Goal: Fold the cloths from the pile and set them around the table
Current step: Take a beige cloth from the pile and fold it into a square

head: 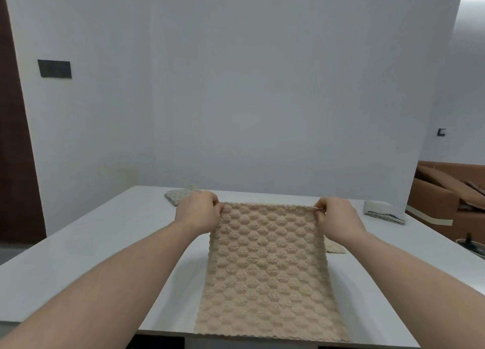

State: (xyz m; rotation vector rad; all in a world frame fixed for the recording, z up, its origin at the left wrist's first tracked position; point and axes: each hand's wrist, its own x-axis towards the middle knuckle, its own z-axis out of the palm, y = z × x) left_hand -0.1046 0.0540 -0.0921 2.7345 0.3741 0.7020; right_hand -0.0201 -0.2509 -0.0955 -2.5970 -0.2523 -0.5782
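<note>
A beige cloth point(267, 272) with a bumpy hexagon texture lies stretched out over the white table point(86, 246), its near edge reaching the table's front edge. My left hand point(200, 212) pinches its far left corner and my right hand point(334, 217) pinches its far right corner, both raised a little above the table. A grey folded cloth point(181, 195) lies at the far side behind my left hand. A pile of light cloths point(381, 211) sits at the far right. The corner of another pale cloth point(336, 248) peeks out under my right wrist.
A white wall stands right behind the table. Brown cardboard boxes point(446, 191) are stacked to the right beyond the table edge. A dark round object point(471, 246) sits at the right edge of the frame. A brown door is at the far left.
</note>
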